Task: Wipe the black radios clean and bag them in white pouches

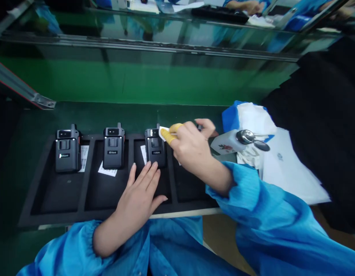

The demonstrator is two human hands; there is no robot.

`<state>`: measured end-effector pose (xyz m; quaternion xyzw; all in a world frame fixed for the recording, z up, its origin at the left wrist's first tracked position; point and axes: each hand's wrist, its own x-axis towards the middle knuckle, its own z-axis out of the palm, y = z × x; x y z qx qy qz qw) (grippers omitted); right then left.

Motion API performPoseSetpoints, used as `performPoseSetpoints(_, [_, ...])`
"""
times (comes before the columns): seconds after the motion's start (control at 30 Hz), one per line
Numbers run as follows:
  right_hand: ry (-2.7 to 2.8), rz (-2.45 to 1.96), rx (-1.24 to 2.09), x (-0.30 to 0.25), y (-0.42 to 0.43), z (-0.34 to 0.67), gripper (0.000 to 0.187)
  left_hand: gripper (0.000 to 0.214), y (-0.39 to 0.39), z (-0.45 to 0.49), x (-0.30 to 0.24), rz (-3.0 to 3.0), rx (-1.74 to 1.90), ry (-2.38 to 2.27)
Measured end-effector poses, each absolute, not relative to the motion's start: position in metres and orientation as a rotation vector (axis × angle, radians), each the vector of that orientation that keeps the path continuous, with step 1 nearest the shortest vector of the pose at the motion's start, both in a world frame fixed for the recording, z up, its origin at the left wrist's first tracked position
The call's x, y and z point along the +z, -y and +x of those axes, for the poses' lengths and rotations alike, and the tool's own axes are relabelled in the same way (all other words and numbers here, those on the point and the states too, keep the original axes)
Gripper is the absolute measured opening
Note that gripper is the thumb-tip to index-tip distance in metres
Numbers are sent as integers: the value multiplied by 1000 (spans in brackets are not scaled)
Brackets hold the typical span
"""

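Three black handheld radios marked "Riton" lie in view in a black compartment tray (82, 199): a left radio (67, 157), a middle radio (112, 145) and a third radio (156, 153). My left hand (140, 191) lies flat, fingers outstretched, its fingertips at the lower edge of the third radio. Yellow finger covers show on my right hand (191, 145), which pinches a white wipe (163, 133) against the top right of that radio. Behind this hand, the fourth compartment is partly hidden. Paper labels (108, 170) stick out beside the radios.
Right of the tray stands a white bottle (227, 142) with a metal top. Behind it is a blue box of white tissues (253, 115). White sheets (289, 165) and a large black thing (324, 115) lie farther right. A rail (154, 46) crosses behind; a co-worker's hands (249, 6) appear beyond.
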<state>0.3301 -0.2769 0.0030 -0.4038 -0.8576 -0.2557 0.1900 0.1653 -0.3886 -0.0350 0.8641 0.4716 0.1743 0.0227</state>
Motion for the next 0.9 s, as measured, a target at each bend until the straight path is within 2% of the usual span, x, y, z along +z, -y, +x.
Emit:
performPoseSetpoints(0.13, [2529, -1051, -661, -7, 263, 312, 26, 42, 388, 164, -36, 2658, 549, -1452])
performPoseSetpoints(0.27, [2482, -1006, -772, -9, 258, 318, 29, 40, 387, 163, -36, 2641, 555, -1433])
performPoseSetpoints(0.53, [2519, -1095, -695, -11, 263, 310, 29, 38, 387, 165, -35, 2592, 573, -1460])
performPoseSetpoints(0.9, [2369, -1200, -826, -12, 262, 344, 37, 38, 386, 164, -32, 2603, 586, -1443])
